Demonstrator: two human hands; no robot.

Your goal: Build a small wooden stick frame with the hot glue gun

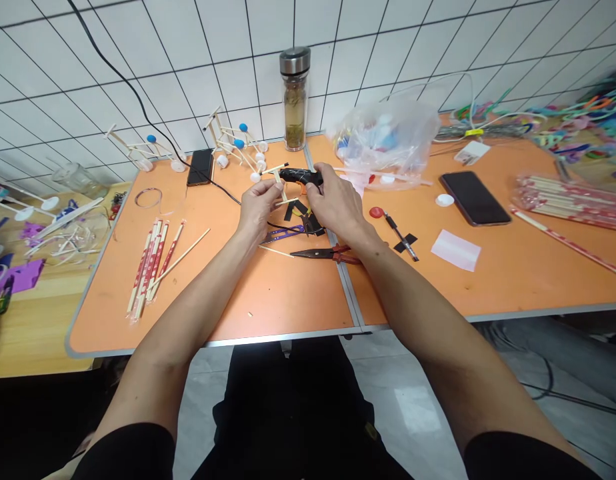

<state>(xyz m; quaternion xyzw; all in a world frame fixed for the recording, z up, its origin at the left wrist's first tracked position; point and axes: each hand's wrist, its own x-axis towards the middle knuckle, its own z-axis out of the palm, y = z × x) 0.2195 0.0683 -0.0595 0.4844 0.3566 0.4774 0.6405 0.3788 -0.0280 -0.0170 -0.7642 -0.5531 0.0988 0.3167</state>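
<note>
My left hand [257, 208] is closed, its fingertips pinching a small frame of thin wooden sticks [283, 195] above the orange table. Wrapped round a black hot glue gun [295, 175] with an orange trigger is my right hand [337, 200]. The gun's front end points left and lies close to the stick frame; I cannot tell whether they touch. Below the hands lie long-nose pliers [314, 253] with red handles, a purple strip with holes [287, 232] and pieces of black tape [314, 223]. A loose thin stick [275, 251] lies beside the pliers.
Stick models with white wheels [233, 139] stand at the back, near a phone [201, 167] and a tea bottle [295, 100]. Wrapped chopsticks [151, 263] lie left. Rightward are a plastic bag [388, 140], a pen [401, 235] and another phone [475, 198]. A black cable [138, 93] hangs across the left.
</note>
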